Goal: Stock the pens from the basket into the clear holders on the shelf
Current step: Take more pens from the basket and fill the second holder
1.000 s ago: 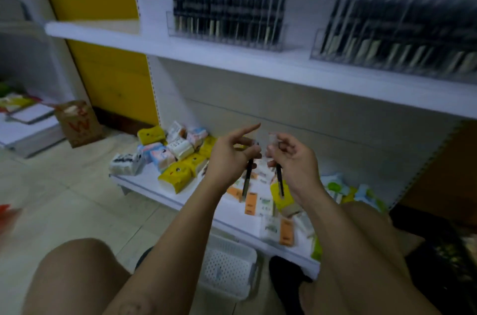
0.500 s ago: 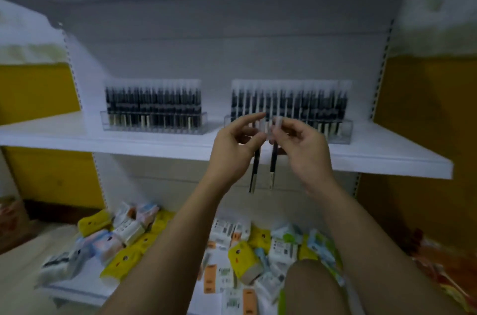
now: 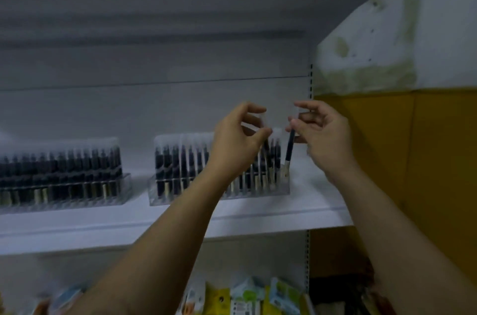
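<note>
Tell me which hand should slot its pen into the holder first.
Right, I'd judge. The right hand pinches the right pen nearly upright, with its lower end at the right end of the clear holder. The left hand holds the left pen tilted over rows that look full.

Shop: stocked pen holders (image 3: pixel 219 185), shelf (image 3: pixel 154 221)
</note>
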